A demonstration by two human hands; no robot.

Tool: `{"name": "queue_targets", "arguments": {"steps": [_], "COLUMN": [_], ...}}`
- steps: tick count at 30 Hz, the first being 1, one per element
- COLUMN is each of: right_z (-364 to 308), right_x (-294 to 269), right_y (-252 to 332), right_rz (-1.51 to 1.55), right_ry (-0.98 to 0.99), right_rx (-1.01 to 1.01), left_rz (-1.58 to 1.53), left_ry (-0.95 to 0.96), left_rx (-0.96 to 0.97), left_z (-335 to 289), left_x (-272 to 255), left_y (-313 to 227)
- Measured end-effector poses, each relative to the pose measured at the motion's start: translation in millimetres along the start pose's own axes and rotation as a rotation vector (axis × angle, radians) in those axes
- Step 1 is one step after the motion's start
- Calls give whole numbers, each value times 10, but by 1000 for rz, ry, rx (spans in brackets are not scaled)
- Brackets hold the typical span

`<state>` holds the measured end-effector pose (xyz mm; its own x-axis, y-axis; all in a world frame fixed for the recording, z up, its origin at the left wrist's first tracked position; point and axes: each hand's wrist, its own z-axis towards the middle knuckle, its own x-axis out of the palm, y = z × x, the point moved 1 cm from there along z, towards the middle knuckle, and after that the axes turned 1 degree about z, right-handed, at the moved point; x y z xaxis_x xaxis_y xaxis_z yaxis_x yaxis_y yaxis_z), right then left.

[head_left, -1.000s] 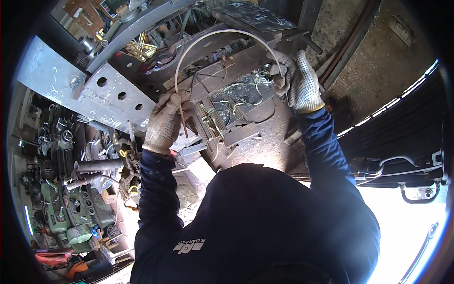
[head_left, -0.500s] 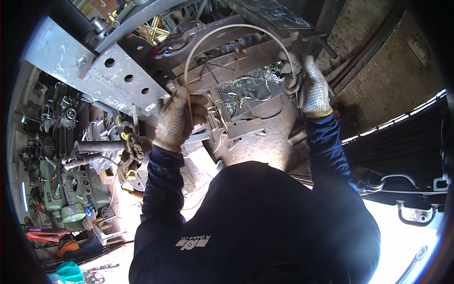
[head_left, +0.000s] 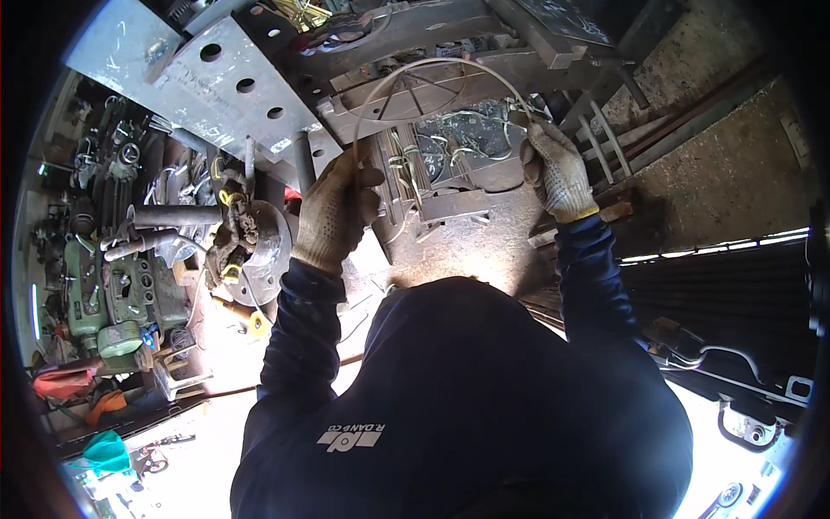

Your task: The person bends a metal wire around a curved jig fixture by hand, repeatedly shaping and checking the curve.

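Note:
Both my hands wear pale dotted work gloves. Between them a thin, light-coloured rod or cable (head_left: 432,61) bends in a high arch, its top pointing away from me. My left hand (head_left: 333,214) is closed around its left end, and a short piece shows along the fingers. The other end runs into my right hand (head_left: 558,173), whose fingers are folded on it. I cannot tell whether it is metal or plastic. Behind the arch a spoked metal ring (head_left: 411,91) shows, near a steel beam.
A steel plate with round holes (head_left: 226,82) stands at the far left. Bundled rods (head_left: 405,169) lie beyond my hands. Steel pipes (head_left: 177,216) and a green machine (head_left: 86,298) are on the left. A metal ladder-like frame (head_left: 605,143) is at the right.
The arch has become lower and flatter at the top. My right hand has come slightly inward and its fingers are more closed. The surroundings have shifted in view.

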<state>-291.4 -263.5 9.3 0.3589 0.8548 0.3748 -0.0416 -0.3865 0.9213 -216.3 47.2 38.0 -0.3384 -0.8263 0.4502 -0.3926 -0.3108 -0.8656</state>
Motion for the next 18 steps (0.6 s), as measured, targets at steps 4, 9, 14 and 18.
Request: {"name": "queue_targets", "arguments": {"steps": [4,9,14,18], "right_z": [29,-8,86,42], "right_x": [1,310,483,599], "right_y": [-82,-132,-463,-629], "right_rz": [15,-270,-538,-559], "right_ry": [6,-35,-117,-142], "right_rx": [-16,-50,-314,-481], "left_rz": [-128,77,20,178], "left_ry": [133,-89,-94,-73], "left_rx": [-75,-254,-262,-167], "left_z": [-34,-16,-70,-223], "left_x": [-30,-339,-640,-829], "left_y": [-21,132,263,246]}}
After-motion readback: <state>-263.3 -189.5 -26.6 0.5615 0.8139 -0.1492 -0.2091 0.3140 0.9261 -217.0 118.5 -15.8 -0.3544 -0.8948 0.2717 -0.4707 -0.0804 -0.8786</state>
